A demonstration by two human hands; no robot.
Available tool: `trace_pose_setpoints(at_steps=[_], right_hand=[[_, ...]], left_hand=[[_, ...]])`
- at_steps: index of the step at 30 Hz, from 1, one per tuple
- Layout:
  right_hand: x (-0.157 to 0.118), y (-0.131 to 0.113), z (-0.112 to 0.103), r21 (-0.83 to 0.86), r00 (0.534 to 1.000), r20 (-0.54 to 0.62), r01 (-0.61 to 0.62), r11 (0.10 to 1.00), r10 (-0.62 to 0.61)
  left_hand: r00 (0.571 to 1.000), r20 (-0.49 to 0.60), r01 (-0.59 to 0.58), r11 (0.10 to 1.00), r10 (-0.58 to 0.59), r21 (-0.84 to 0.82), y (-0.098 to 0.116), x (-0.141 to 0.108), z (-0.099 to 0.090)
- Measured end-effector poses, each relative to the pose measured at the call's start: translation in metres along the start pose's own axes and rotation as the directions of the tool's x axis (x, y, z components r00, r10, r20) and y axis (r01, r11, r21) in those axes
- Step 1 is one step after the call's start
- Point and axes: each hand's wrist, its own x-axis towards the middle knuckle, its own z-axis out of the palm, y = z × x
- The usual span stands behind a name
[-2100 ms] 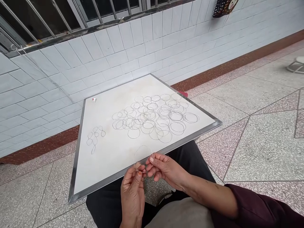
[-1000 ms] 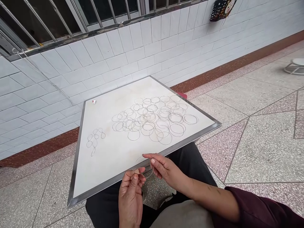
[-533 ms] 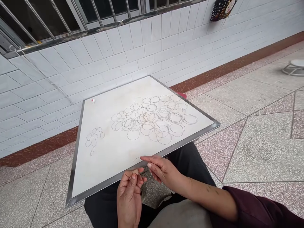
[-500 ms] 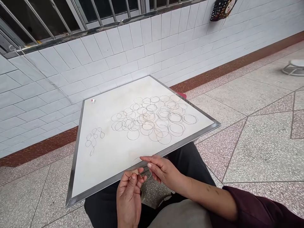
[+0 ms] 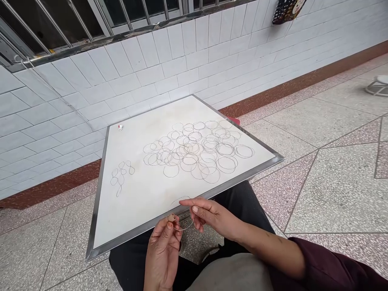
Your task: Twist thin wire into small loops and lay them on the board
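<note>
My left hand pinches one side of a thin wire ring between thumb and fingers, in front of the table's near edge. A beige wrap or small tan piece shows at its fingertips; I cannot tell which. My right hand grips the ring's other side with thumb and curled fingers, its index finger stretched out to the left. Beyond the hands, many similar wire rings lie overlapping on the white table. Several small twisted wire loops lie at the table's left.
A tiny red-and-white object sits near the table's far left corner. Behind stands a white tiled wall with a barred window. A patterned bag hangs there. On the floor at right is a round stool.
My left hand has lowered slightly and moved a little left, and more of the ring shows between the hands. The right hand keeps nearly the same pose. The view has shifted slightly.
</note>
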Motion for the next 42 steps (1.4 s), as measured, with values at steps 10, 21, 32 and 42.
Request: trace_pose_setpoints(at_steps=[10, 21, 32, 42], right_hand=[[0.001, 0.001, 0.001, -0.084, 0.999, -0.038, 0.016, 0.996, -0.020], [0.003, 0.011, 0.006, -0.057, 0.979, -0.197, -0.056, 0.997, 0.044], [0.002, 0.011, 0.007, -0.006, 0.991, -0.130, -0.037, 0.999, 0.036], [0.004, 0.009, 0.004, 0.155, 0.998, -0.002, -0.057, 0.986, 0.058]], left_hand=[[0.999, 0.053, -0.006, 1.000, 0.007, -0.018, 0.000, 0.000, -0.001], [0.990, 0.018, -0.140, 0.988, 0.139, 0.062, -0.003, 0.001, -0.004], [0.978, -0.024, -0.204, 0.977, 0.206, 0.067, -0.003, 0.002, -0.002], [0.989, 0.074, -0.133, 0.986, 0.127, 0.097, 0.003, -0.005, 0.003]])
